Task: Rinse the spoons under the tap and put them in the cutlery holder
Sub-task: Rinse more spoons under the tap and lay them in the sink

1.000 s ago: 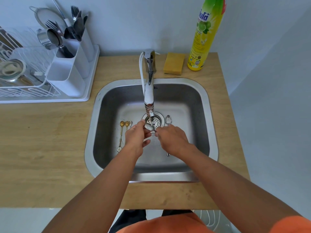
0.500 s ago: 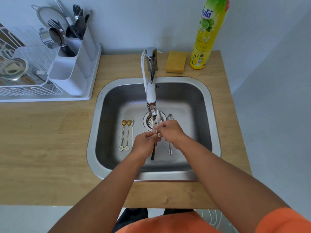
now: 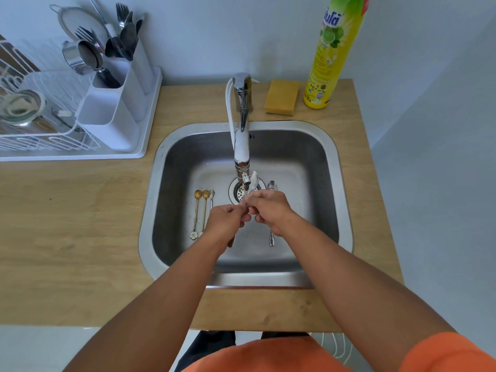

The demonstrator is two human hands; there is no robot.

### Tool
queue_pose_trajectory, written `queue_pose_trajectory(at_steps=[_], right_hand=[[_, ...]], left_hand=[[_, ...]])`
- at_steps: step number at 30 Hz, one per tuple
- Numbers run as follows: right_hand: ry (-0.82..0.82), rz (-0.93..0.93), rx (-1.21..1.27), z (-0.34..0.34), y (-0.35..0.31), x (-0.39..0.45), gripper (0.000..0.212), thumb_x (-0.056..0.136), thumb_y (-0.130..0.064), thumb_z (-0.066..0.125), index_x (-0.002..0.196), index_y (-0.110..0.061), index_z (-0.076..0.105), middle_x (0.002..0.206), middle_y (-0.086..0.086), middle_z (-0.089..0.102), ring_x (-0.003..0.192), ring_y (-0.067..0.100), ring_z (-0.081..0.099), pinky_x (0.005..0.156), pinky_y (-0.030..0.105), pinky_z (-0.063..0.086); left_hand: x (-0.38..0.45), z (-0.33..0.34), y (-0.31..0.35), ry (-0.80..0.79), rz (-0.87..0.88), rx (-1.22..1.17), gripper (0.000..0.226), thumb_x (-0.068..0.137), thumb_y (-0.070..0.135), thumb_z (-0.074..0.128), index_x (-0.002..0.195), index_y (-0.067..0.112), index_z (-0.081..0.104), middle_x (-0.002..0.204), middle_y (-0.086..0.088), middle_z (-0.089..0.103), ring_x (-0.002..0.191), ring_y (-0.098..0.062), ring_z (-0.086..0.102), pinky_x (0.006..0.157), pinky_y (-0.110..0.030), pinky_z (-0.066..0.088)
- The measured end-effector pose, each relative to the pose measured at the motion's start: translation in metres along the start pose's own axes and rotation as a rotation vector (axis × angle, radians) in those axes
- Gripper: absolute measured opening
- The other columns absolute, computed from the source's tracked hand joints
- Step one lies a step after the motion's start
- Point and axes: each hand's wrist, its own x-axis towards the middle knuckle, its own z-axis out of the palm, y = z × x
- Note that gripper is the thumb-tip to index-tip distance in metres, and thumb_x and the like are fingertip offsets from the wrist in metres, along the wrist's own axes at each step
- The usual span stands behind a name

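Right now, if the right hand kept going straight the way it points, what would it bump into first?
The right hand points up and left, toward the tap. It would probably meet the tap's spout end first, just above the spoon it holds. Depth is unclear, so it might pass underneath and reach the sink wall.

— What stands along the back edge of the counter (image 3: 80,237)?

— A yellow sponge (image 3: 281,100) lies near the back edge, and a tall yellow-green bottle of dish soap (image 3: 332,55) stands upright just beside it, at the back right corner.

— And at the left?

— A white wire dish rack (image 3: 40,124) on a white tray (image 3: 150,108), at the back left. In the rack lie a steel bowl (image 3: 22,108) and a steel cup (image 3: 80,56) tipped on its side.
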Motion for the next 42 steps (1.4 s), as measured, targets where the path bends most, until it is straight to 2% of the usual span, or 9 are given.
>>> queue_pose_trajectory(at_steps=[5,10,16,18,22,28,33,39,42], right_hand=[[0.059,-0.018,0.097,-0.013,-0.008,0.009,0.013,0.087,0.001,0.069,0.082,-0.007,0.077,0.091,0.019,0.078,0.051,0.009,0.048,0.046,0.022,0.039],[0.081,0.017,0.263,-0.021,-0.004,0.009,0.011,0.092,0.003,0.065,0.093,-0.006,0.073,0.08,0.006,0.08,0.051,0.006,0.045,0.045,0.018,0.039],[-0.12,0.077,0.428,-0.001,0.011,0.0,0.012,0.101,-0.003,0.061,0.101,-0.002,0.073,0.086,0.007,0.076,0.054,0.005,0.051,0.044,0.015,0.04],[-0.108,0.072,0.441,-0.002,0.011,0.0,0.012,0.101,-0.004,0.061,0.102,-0.003,0.073,0.083,0.006,0.076,0.052,0.005,0.051,0.044,0.015,0.04],[-0.107,0.025,0.334,-0.006,0.005,0.001,0.012,0.101,-0.005,0.061,0.1,-0.004,0.073,0.093,0.009,0.078,0.054,0.005,0.047,0.046,0.017,0.039],[-0.1,-0.004,0.386,0.003,0.014,-0.007,0.011,0.102,-0.007,0.062,0.104,-0.006,0.072,0.09,0.003,0.075,0.056,0.005,0.043,0.048,0.019,0.034],[-0.09,-0.025,0.399,0.004,0.018,-0.008,0.01,0.101,-0.005,0.062,0.101,-0.007,0.072,0.087,0.002,0.075,0.052,0.004,0.048,0.05,0.018,0.035],[-0.047,-0.047,0.476,-0.008,-0.006,-0.002,0.015,0.098,-0.004,0.065,0.112,0.002,0.071,0.088,0.007,0.073,0.053,0.006,0.043,0.051,0.019,0.041],[-0.075,-0.069,0.494,-0.015,-0.014,-0.001,0.009,0.097,-0.005,0.067,0.103,-0.003,0.073,0.088,0.006,0.073,0.056,0.006,0.044,0.048,0.017,0.038]], left_hand=[[-0.012,-0.01,-0.008,-0.128,-0.004,0.063,0.026,0.105,0.036,0.058,0.101,0.019,0.078,0.082,0.007,0.081,0.072,-0.008,0.065,0.061,-0.022,0.047],[-0.014,-0.025,-0.017,-0.273,-0.13,0.06,0.03,0.103,0.044,0.057,0.109,0.024,0.079,0.097,0.006,0.082,0.096,-0.013,0.074,0.081,-0.036,0.051],[0.0,-0.017,0.005,-0.278,-0.303,-0.191,0.03,0.096,0.05,0.066,0.092,0.025,0.082,0.072,0.008,0.064,0.073,-0.012,0.065,0.075,-0.035,0.056],[0.001,-0.016,0.006,-0.278,-0.309,-0.181,0.03,0.092,0.054,0.071,0.094,0.026,0.082,0.073,0.01,0.064,0.073,-0.01,0.063,0.074,-0.034,0.057],[0.001,-0.018,-0.005,-0.23,-0.294,-0.175,0.027,0.091,0.044,0.077,0.106,0.023,0.082,0.092,0.007,0.073,0.093,-0.016,0.068,0.073,-0.035,0.056],[0.008,-0.014,0.002,-0.155,-0.197,-0.141,0.018,0.089,0.039,0.077,0.093,0.022,0.079,0.072,0.009,0.072,0.085,-0.014,0.071,0.07,-0.034,0.052],[0.003,-0.009,0.001,-0.132,-0.171,-0.136,0.021,0.089,0.042,0.074,0.093,0.022,0.079,0.075,0.01,0.074,0.084,-0.013,0.072,0.071,-0.034,0.054],[-0.014,-0.013,-0.002,-0.311,-0.172,-0.187,0.021,0.098,0.035,0.065,0.098,0.024,0.083,0.084,0.007,0.075,0.089,-0.014,0.074,0.082,-0.039,0.05],[-0.017,-0.019,-0.001,-0.431,-0.179,-0.333,0.023,0.105,0.03,0.054,0.101,0.024,0.076,0.079,0.008,0.069,0.089,-0.014,0.072,0.082,-0.038,0.047]])
